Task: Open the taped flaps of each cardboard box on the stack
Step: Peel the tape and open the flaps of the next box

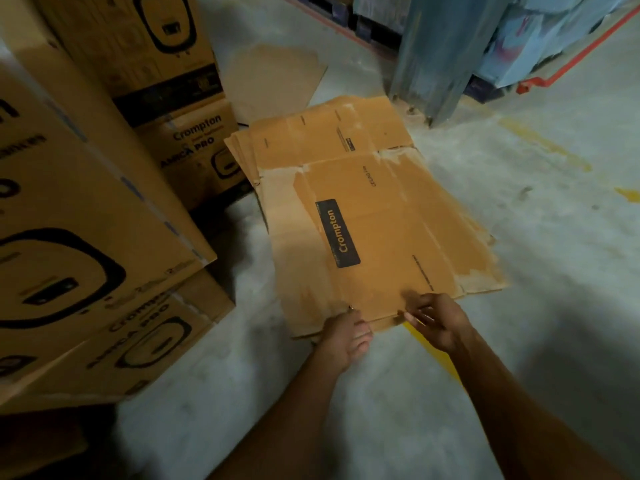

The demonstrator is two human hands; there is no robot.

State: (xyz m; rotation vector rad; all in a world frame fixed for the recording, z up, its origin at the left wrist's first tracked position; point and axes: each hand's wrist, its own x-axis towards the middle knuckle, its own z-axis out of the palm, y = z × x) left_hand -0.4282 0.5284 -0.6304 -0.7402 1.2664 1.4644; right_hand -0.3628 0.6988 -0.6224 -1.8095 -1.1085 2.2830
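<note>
A pile of flattened brown cardboard boxes (367,216) lies on the grey floor, the top one bearing a dark "Crompton" label (337,233). My left hand (344,336) grips the near edge of the top sheet, fingers curled under it. Just to its right, my right hand (438,320) pinches the same near edge with thumb and fingers. Whitish torn strips run along the flap seams. On the left stand several closed, printed Crompton boxes (79,216), stacked on one another.
More stacked printed boxes (166,64) rise at the back left. A loose cardboard sheet (273,74) lies behind the pile. A blue rack post (436,57) and wrapped goods stand at the back right. Yellow floor markings (547,147) cross the concrete.
</note>
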